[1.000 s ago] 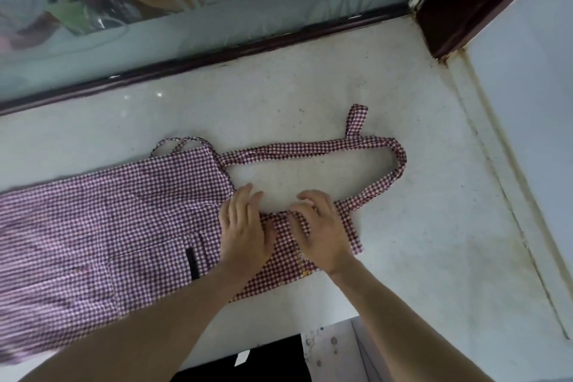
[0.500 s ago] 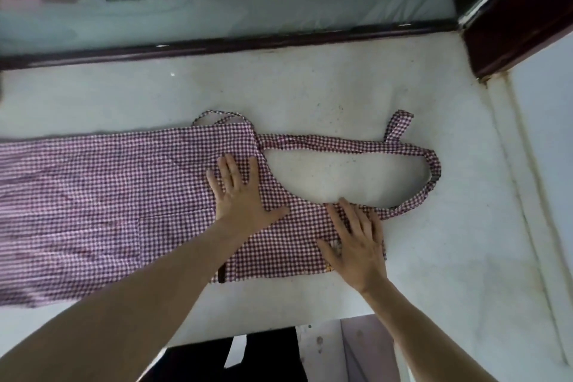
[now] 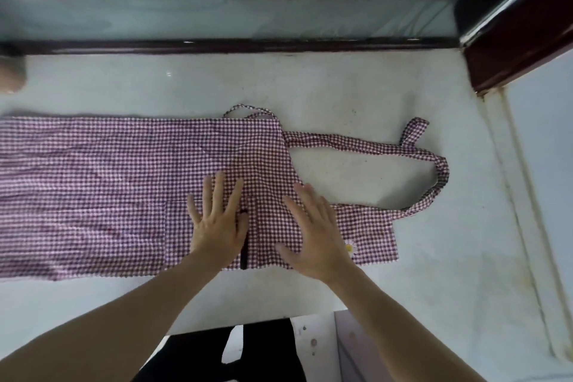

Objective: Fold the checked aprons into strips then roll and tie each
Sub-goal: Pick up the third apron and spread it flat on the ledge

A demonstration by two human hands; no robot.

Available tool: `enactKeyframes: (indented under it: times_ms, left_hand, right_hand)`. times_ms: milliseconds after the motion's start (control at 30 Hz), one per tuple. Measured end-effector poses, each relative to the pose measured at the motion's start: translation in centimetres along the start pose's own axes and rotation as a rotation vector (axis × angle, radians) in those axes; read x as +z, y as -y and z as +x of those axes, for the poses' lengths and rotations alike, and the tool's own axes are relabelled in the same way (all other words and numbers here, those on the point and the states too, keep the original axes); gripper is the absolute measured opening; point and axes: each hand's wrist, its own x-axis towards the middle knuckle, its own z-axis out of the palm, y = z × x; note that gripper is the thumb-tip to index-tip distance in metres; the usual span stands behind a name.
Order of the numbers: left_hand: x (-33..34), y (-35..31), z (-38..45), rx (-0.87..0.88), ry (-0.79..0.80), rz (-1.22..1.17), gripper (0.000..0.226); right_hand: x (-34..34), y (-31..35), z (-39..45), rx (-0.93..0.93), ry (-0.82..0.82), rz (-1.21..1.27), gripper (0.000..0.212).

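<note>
**A:** What surface is this, and what is the room like?

**B:** A pale, speckled stone counter (image 3: 356,84) is filling the view. A dark wooden frame (image 3: 235,46) is running along its far edge at 12 o'clock, with patterned frosted glass (image 3: 279,3) rising behind it. A dark post (image 3: 514,37) is standing at 2 o'clock, beside a pale wall.

**A:** Where is the apron?

**B:** The checked apron (image 3: 108,189) is lying flat on the counter, stretching from the centre out past the frame at 9 o'clock. Its neck strap (image 3: 434,161) is looping toward 3 o'clock, with a short tab (image 3: 415,130) sticking up from it. A small yellow flower patch (image 3: 349,246) is showing near the right hand.

**A:** And the hands?

**B:** Both are lying palm down on the cloth with fingers straight and spread, gripping nothing. The left hand (image 3: 217,223) is resting at the centre; the right hand (image 3: 316,236) is just beside it toward 3 o'clock. A dark strip (image 3: 243,245) is showing between them.

**A:** Anything in the way?

**B:** A blurred tan object (image 3: 11,73) is sitting at 10 o'clock, well apart from the hands. Bare counter is lying open at 12 and 4 o'clock; the near edge is dropping away at 6 o'clock.
</note>
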Motion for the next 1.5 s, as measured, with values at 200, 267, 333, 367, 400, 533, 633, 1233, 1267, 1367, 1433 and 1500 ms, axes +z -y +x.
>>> enactKeyframes:
  times_ms: [200, 267, 333, 367, 400, 533, 633, 1233, 1267, 1367, 1433, 1500]
  left_hand:
    - [-1.0, 5.0, -1.3, -0.171, 0.175, 0.094, 0.076]
    - [-2.0, 5.9, -1.2, -0.152, 0.242, 0.068, 0.08]
    - [-3.3, 7.0, -1.2, -0.147, 0.298, 0.036, 0.084]
    - [-3.7, 7.5, -1.4, -0.134, 0.313, 0.017, 0.084]
    - [-4.1, 7.9, -2.0, -0.116, 0.301, -0.013, 0.084]
    - [-4.2, 9.0, -4.9, -0.065, 0.089, -0.268, 0.07]
    - [-3.3, 10.8, -7.2, 0.063, 0.03, -0.228, 0.065]
    - [-2.2, 10.6, -8.5, 0.075, 0.112, 0.039, 0.076]
    - [-2.2, 11.0, -8.6, 0.067, 0.072, 0.007, 0.071]
    - [-2.6, 13.3, -8.7, 0.105, -0.058, -0.052, 0.062]
    - [-3.0, 15.2, -8.9, 0.124, -0.133, -0.03, 0.054]
    - [-4.1, 16.6, -9.0, 0.089, -0.134, -0.047, 0.043]
  right_hand:
    - [5.4, 4.7, 2.5, -0.214, 0.323, -0.205, 0.132]
    - [6.3, 4.3, 2.6, -0.224, 0.352, -0.222, 0.13]
    - [6.2, 3.4, 2.7, -0.249, 0.372, -0.253, 0.116]
    - [5.9, 3.1, 2.5, -0.26, 0.375, -0.287, 0.108]
    - [5.6, 2.9, 2.2, -0.269, 0.374, -0.322, 0.1]
    - [4.7, 1.6, 0.9, -0.227, 0.348, -0.328, 0.081]
    - [3.9, 1.2, -0.5, -0.125, 0.281, -0.354, 0.085]
    - [9.4, 12.4, 0.7, 0.049, 0.12, -0.394, 0.067]
    - [9.3, 12.4, 0.7, 0.051, 0.104, -0.378, 0.063]
    - [8.8, 11.7, 0.6, 0.013, 0.073, -0.346, 0.058]
    - [8.1, 11.2, -0.2, -0.012, 0.077, -0.35, 0.058]
    - [7.7, 10.5, -1.0, 0.026, 0.098, -0.377, 0.06]
